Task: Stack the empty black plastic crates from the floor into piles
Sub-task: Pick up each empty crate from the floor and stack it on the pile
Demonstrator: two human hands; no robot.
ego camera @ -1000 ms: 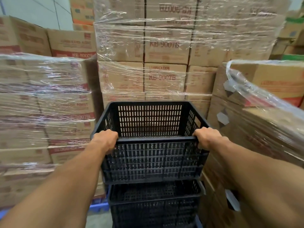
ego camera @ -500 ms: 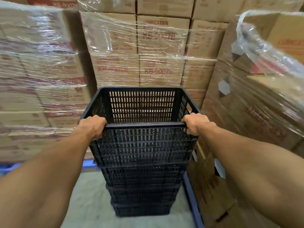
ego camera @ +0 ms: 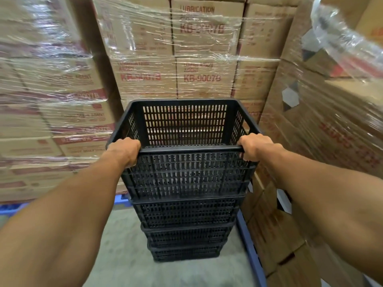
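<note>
We hold the top black slotted plastic crate at centre frame, where it appears to rest on a pile of matching black crates.
Our left hand and right hand each curl round a near rim corner. We judge it light, stiff and hollow, the rim the surest hold. Film-wrapped brown cardboard cartons, upper centre, read "LUBRICATION", "AGENT", "KB-9007B".
</note>
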